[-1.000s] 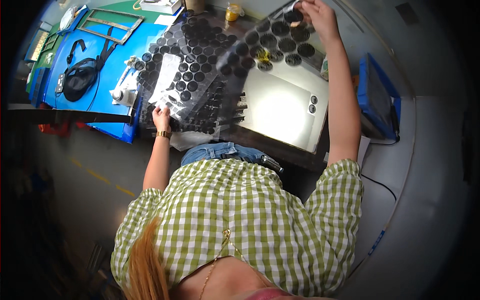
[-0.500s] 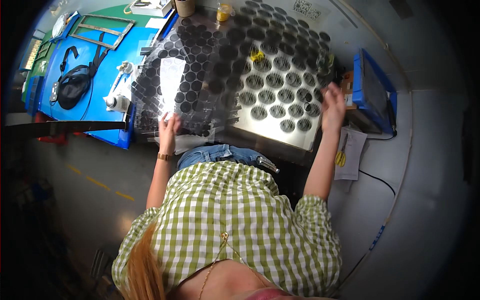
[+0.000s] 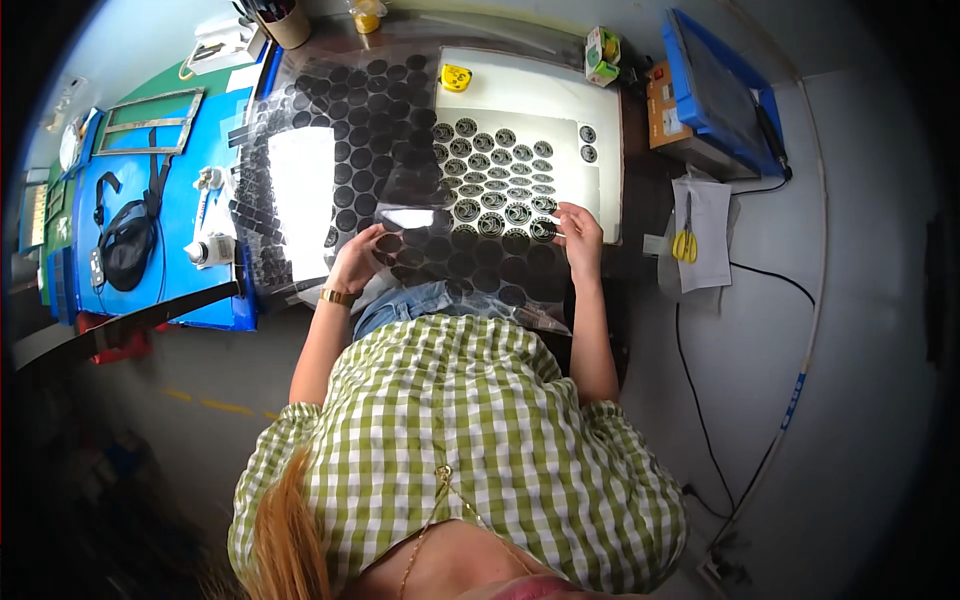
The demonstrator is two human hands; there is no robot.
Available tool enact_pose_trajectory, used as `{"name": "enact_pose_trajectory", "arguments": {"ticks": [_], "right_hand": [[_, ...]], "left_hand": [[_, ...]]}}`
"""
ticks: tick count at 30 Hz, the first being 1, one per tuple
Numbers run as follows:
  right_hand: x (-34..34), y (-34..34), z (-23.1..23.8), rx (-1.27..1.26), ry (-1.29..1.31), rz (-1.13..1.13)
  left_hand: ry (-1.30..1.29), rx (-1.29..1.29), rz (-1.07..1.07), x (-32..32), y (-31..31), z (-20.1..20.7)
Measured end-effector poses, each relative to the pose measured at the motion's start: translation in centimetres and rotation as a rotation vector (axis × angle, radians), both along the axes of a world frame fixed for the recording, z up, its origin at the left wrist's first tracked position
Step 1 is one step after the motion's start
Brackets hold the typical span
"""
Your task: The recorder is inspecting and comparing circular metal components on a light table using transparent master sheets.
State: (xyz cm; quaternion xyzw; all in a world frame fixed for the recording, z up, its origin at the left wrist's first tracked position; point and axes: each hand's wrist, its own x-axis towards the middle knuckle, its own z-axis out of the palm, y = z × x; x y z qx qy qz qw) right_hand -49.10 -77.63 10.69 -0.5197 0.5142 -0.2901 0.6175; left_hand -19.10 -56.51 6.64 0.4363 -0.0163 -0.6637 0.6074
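A clear film sheet (image 3: pixel 490 205) printed with rows of black round designs sags between my hands, partly over a lit white panel (image 3: pixel 585 225). My left hand (image 3: pixel 357 262) pinches its left edge, close to my waist. On the opposite edge, my right hand (image 3: pixel 580 240) is closed with thumb and fingers together. Light shines through the far rows of circles, while the near rows look dark. Left of the held sheet lie more clear films (image 3: pixel 385 115) with black discs, and a white glare patch covers part of them.
A yellow tape measure (image 3: pixel 456 78) rests on the panel's far end. A small green-and-white box (image 3: pixel 602 55) stands at the back right, near a blue-framed panel (image 3: pixel 720 90). Yellow scissors (image 3: pixel 685 246) hang at right. A white bottle (image 3: pixel 210 250) sits on the blue mat (image 3: pixel 215 290).
The film sheet has come toward me, uncovering the lit panel's far part. My right hand, formerly raised and blurred at the far right, has moved inward to the sheet's edge.
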Motion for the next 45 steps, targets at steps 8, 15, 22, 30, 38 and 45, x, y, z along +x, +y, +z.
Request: {"name": "enact_pose_trajectory", "arguments": {"ticks": [8,15,22,30,38,45], "right_hand": [[-2.3,1.0,-4.9,0.129,0.183,0.087],[-2.9,0.8,-7.1,0.149,0.145,0.091],[-3.1,0.6,-8.8,0.257,0.089,0.058],[-3.4,1.6,-9.7,0.291,0.095,0.001],[-3.6,2.0,-10.4,0.304,0.067,-0.001],[-3.0,1.8,-10.0,0.321,0.075,0.025]], "left_hand": [[-0.162,0.171,0.028,-0.7,2.5,-1.2],[-0.467,0.192,0.179,-1.0,4.4,-1.4],[-0.479,-0.845,0.233,-6.6,4.0,21.6],[-0.261,-1.688,-0.752,-7.1,-1.2,28.1],[-0.205,-1.799,-0.86,-6.1,-1.2,26.6],[-0.243,-1.748,-0.781,-6.3,-1.5,27.2]]}}
